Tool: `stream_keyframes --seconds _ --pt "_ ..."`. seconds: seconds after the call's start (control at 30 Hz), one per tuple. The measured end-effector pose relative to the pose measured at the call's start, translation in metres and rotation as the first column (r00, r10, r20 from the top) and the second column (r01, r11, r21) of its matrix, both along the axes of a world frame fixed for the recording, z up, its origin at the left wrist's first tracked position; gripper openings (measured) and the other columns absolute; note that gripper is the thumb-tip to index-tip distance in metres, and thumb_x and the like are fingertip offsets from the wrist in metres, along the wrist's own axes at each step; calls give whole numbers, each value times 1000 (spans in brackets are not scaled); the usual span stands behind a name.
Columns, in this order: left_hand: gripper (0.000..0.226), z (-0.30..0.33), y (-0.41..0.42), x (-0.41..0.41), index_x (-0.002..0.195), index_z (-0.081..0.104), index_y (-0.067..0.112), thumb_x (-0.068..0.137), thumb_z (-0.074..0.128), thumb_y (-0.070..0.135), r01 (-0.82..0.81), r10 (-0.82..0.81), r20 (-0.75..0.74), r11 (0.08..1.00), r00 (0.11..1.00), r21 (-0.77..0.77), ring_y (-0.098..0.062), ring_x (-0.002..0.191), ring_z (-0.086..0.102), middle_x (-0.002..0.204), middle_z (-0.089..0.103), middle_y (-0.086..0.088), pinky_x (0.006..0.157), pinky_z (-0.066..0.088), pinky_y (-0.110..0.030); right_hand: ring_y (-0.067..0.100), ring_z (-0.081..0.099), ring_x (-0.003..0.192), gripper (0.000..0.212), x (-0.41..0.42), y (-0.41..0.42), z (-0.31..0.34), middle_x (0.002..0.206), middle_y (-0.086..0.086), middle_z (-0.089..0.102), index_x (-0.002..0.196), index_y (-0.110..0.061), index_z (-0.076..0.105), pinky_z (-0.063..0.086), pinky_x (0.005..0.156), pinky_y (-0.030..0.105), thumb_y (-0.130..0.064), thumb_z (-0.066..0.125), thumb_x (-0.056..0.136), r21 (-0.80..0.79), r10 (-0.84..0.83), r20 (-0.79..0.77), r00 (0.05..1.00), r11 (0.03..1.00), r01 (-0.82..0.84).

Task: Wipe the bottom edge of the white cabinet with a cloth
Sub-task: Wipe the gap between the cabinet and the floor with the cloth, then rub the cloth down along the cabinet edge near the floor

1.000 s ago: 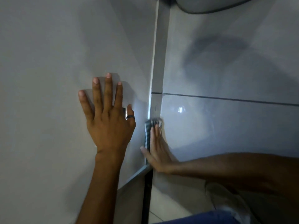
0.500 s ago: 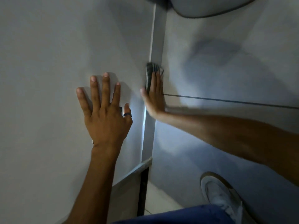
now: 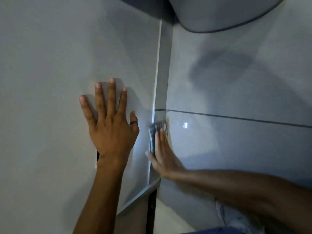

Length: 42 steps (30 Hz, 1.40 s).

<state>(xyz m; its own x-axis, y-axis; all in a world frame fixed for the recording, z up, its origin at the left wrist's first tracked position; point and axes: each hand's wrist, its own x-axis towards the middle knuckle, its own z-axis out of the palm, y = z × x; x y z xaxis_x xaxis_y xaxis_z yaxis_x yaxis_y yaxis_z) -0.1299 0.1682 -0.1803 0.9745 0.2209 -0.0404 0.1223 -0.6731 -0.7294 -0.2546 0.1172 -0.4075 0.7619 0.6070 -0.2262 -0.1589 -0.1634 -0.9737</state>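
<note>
Glossy grey floor tiles (image 3: pixel 236 141) fill the right of my view, crossed by a dark grout line (image 3: pixel 236 117), with a pale rounded fixture (image 3: pixel 219 12) at the top edge. To the left stands the white cabinet (image 3: pixel 50 81), its flat panel taking up most of that side. My left hand (image 3: pixel 109 125) lies flat on the panel, fingers spread and gripping nothing, a dark ring (image 3: pixel 133 123) on the thumb. Just to its right, my right hand (image 3: pixel 163 157) is pressed flat, fingers together, onto a dark striped cloth (image 3: pixel 155 132), which sits against the cabinet's narrow edge (image 3: pixel 162 65) where it meets the tiles; the cloth's end shows just past the fingertips. That hand is blurred. Below the right forearm I see a white shoe (image 3: pixel 239 218) and a strip of blue fabric (image 3: pixel 211 231).
</note>
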Motion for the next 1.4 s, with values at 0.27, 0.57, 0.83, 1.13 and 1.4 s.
stream_keyframes --seconds 0.27,0.57,0.83,1.13,1.4 --pt "75 -1 -3 15 170 27 28 103 45 57 -9 9 14 1000 1000 -18 -32 167 -6 182 4 -4 128 -22 -54 32 10 163 69 277 40 0 175 15 12 164 -14 16 16 131 58 -47 29 105 59 -479 5 878 876 478" --pt "73 -3 -4 18 170 26 27 105 41 56 -18 18 6 1000 1000 -24 -33 167 -6 182 3 -5 122 -34 -48 30 12 163 62 356 48 10 175 10 16 164 -18 21 17 131 54 -40 33 107 38 -554 -60 830 830 557" --pt "73 -18 0 30 172 14 32 106 32 57 2 -1 15 1000 1000 -32 -36 166 -8 182 -6 -5 122 -26 -51 16 0 164 68 156 38 2 177 -1 -2 165 -29 4 13 133 53 -44 32 106 49 -428 -57 902 901 430" --pt "73 -19 -7 36 172 20 28 105 39 52 -17 18 7 995 1000 -97 -38 166 -3 182 -4 -8 122 -24 -52 3 16 160 92 -56 -16 64 172 -24 -2 157 -54 -1 31 124 20 0 45 98 -23 -101 -548 830 994 106" --pt "75 23 -52 35 173 13 22 108 36 52 -373 329 -183 739 926 -561 -39 166 -7 180 -5 -15 134 -8 -57 28 72 93 51 86 -131 156 127 22 71 138 -15 58 59 68 29 3 57 90 -207 -94 -836 540 966 -152"
